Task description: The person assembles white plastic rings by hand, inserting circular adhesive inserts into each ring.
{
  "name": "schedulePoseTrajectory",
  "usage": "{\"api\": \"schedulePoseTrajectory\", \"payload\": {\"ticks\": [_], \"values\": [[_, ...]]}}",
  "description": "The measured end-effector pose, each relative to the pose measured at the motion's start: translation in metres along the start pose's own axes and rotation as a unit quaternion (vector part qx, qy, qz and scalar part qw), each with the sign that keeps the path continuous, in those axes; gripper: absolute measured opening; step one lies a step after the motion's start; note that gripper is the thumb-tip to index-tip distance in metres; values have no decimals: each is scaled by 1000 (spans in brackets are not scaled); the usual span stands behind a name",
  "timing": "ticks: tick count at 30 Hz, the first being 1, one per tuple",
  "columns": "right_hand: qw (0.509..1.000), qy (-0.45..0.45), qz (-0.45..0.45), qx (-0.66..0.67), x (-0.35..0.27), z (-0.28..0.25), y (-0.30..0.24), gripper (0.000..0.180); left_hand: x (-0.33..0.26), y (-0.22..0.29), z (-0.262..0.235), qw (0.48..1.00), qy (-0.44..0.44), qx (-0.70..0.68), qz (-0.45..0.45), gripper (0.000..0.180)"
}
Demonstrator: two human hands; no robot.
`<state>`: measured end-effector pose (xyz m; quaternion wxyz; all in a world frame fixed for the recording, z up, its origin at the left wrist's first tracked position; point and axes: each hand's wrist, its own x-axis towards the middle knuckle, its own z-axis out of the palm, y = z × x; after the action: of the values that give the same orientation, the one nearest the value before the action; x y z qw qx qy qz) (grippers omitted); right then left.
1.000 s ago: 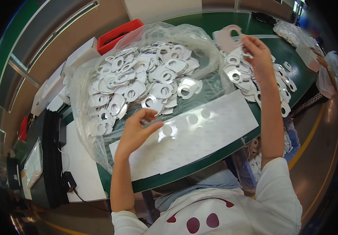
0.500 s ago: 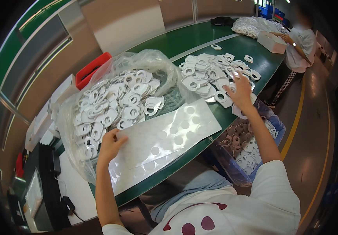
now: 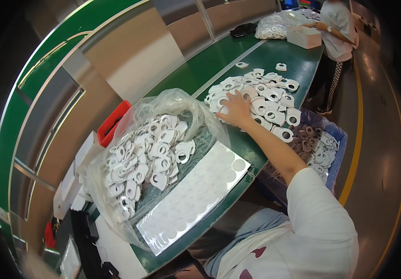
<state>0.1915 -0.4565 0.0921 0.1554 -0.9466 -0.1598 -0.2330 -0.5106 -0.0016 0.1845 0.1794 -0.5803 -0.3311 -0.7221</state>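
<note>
Bag (image 3: pixel 176 98) beside loose parts (image 3: pixel 262 98), red bin (image 3: pixel 113 132) beyond

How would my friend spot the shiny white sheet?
Start at the big green table, then find the clear plastic bag with white pieces in it. The sheet lies beside those pieces, by the table's near edge. Unlike the small, holed pieces, it's one long, shiny rectangle with round shapes along one side.

A head-worn fisheye looks down from close above the shirt (image 3: pixel 319 218) at four o'clock, over the bench (image 3: pixel 300 60) stretching away to one o'clock.
</note>
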Motion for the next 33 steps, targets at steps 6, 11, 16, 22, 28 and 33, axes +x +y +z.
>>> {"api": "schedulePoseTrajectory", "payload": {"ticks": [6, 11, 16, 22, 28, 33], "values": [[998, 44, 35, -25, -34, -33, 76, 53, -8, 44, 18, 999, -5, -23, 34, 35], [994, 85, 65, -36, -68, -60, 139, 52, -27, 41, 46, 997, -38, -42, 56, 34], [983, 65, 156, -71, -101, -98, 201, 55, -55, 3, 59, 994, -53, -64, 75, 32], [970, 23, 243, 11, -124, -122, 275, 49, -71, 97, 65, 990, -53, -70, 111, 30], [963, 105, 246, 28, -91, -103, 332, 41, -83, 204, 84, 989, -40, -54, 131, 28], [962, 203, 176, -45, 16, -61, 320, 61, -98, 246, 107, 990, -24, -24, 137, 26]]}}
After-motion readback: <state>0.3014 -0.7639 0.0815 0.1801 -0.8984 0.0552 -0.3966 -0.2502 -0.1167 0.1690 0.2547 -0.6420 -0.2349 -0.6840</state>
